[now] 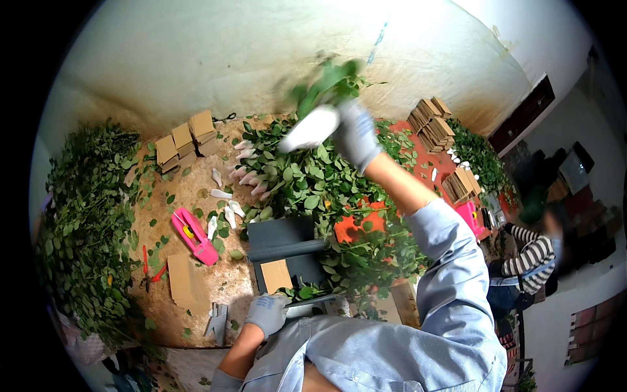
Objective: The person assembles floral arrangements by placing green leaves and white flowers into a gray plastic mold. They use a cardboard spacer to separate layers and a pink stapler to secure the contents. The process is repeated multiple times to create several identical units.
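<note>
My right hand [358, 136], in a grey glove, is raised at arm's length before the wall. It is closed on a leafy flower stem [330, 81] whose head is in a white sleeve [310, 129]; motion blurs them. Low in front of my body, my gloved left hand [266, 315] is closed at the near left edge of a dark grey folding stand [287, 238]; what its fingers hold is hidden. On the stand lie a cardboard piece [276, 276] and some green leaves. Beyond it spreads a heap of leafy stems [307, 176], with several pale sleeved heads [248, 175] at its left.
A pink stapler-like tool [194, 236], red-handled pruners [155, 274] and a cardboard sheet [187, 284] lie on the left. Cardboard stacks [186, 140] stand along the wall. Foliage [91, 228] is piled far left. Another person in a striped top [530, 255] works at the right.
</note>
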A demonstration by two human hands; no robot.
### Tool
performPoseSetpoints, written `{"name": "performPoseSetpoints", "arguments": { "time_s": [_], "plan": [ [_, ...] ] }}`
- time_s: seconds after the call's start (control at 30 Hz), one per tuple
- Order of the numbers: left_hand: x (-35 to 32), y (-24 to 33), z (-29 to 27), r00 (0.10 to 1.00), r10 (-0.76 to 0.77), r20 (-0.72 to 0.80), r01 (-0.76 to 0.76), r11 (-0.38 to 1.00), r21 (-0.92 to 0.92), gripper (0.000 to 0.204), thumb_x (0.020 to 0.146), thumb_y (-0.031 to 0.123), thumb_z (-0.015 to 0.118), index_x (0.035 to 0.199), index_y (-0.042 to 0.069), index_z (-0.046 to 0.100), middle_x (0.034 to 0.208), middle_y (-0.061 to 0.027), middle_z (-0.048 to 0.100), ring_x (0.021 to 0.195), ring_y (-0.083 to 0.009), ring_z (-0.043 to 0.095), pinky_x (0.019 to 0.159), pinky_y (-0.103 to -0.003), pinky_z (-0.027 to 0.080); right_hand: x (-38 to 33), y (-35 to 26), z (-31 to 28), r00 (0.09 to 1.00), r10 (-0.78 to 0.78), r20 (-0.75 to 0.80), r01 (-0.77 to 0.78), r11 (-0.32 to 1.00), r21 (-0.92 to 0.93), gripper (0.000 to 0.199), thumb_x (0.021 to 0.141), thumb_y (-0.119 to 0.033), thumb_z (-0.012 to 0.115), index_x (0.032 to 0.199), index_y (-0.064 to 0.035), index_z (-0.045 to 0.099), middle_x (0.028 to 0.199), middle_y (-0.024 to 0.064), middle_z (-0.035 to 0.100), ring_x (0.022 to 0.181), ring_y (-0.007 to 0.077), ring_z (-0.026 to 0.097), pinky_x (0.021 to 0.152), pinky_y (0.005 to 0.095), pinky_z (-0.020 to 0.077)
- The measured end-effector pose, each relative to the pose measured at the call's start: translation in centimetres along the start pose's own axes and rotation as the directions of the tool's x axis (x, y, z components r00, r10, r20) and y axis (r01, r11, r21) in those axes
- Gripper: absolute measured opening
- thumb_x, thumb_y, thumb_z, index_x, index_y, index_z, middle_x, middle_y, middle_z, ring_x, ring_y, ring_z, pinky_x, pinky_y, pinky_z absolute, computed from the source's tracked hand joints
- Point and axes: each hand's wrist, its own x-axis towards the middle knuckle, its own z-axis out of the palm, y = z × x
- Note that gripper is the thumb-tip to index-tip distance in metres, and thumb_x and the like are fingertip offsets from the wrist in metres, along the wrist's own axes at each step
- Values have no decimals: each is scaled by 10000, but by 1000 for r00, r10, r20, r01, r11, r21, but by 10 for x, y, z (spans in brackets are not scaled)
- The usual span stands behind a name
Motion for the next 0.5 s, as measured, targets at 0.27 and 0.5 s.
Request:
{"name": "performPoseSetpoints", "arguments": {
  "time_s": [0.27, 0.5],
  "plan": [
    [3, -5, 1, 999, 25, 22, -25, 1000, -6, 272, 871, 234, 617, 1089, 113, 728, 1049, -164, 717, 985, -374, 671, 870, -484, 518, -111, -39, 99, 692, 65, 719, 9, 995, -98, 278, 865, -104, 593, 1139, -74, 629, 1138, 153, 585, 1067, 337, 600, 889, 438, 533],
    [8, -4, 3, 995, 97, -24, -98, 995, -34, 312, 837, 213, 596, 1107, 115, 718, 1053, -195, 709, 986, -402, 661, 876, -493, 514, -48, 96, 99, 818, 539, 200, -479, 831, -281, 141, 832, -100, 661, 960, -100, 720, 936, 175, 705, 841, 360, 693, 740, 467, 571]
  ]
}}
